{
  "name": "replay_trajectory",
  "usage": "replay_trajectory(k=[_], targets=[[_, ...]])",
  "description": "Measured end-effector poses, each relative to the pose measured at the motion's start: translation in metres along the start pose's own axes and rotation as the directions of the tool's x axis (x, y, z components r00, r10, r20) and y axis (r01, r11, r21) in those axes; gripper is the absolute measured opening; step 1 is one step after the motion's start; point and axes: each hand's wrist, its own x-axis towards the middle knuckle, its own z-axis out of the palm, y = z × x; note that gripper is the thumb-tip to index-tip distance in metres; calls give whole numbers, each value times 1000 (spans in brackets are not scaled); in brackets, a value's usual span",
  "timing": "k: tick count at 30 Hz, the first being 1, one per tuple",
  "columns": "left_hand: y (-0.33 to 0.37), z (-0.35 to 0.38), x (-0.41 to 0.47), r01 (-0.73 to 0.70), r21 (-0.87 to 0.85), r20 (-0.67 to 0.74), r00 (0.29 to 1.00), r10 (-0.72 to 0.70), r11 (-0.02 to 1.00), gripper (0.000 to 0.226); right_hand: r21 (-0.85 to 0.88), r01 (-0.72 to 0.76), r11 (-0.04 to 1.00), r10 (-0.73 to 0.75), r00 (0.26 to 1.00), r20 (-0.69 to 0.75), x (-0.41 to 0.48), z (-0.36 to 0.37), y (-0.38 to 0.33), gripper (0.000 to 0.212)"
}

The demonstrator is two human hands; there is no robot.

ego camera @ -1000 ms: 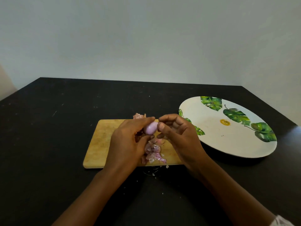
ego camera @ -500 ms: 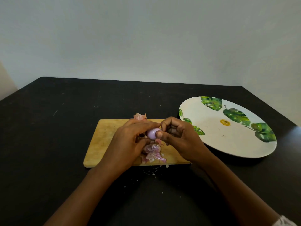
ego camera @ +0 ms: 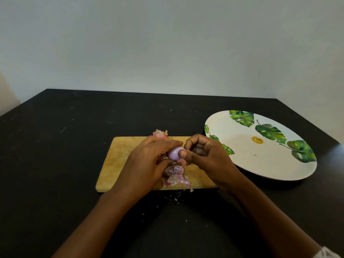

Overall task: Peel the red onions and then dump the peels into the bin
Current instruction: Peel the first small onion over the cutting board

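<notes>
A small purple onion [ego camera: 173,153], its skin mostly off, is held just above the wooden cutting board [ego camera: 119,155]. My left hand [ego camera: 147,164] grips it from the left with fingers over the top and thumb beneath. My right hand [ego camera: 204,157] pinches its right end with thumb and curled fingers. A heap of pink peels [ego camera: 176,176] lies on the board under my hands. Another scrap of peel [ego camera: 159,133] sits at the board's far edge. No bin is in view.
A large white plate with green leaf prints [ego camera: 264,157] lies to the right of the board on the black table [ego camera: 55,164]. Small peel crumbs [ego camera: 175,197] are scattered on the table in front of the board. A pale wall stands behind the table.
Both hands have sunk slightly toward the board with the onion. My right hand's fingers have curled tighter at the onion's right end.
</notes>
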Motion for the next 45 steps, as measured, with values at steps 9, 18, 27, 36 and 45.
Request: replay_trajectory(k=[9,18,27,36,45], targets=[[4,0,-1,-27,113,-50,998,33,993,39,-70,60,996,-59,998,26,0,2,1,13],[6,2,-5,43,140,27,999,-47,989,37,-138,92,986,-103,992,-69,0,4,-1,12],[14,3,-1,234,-97,-20,971,-237,967,45,-469,103,877,-248,934,-258,-2,6,3,27],[12,1,-1,223,-86,-106,967,-231,971,51,-398,-46,916,-41,977,-207,-3,5,6,14],[9,4,-1,236,-76,-109,964,-244,969,66,186,-118,975,142,982,-125,-3,9,-3,31]])
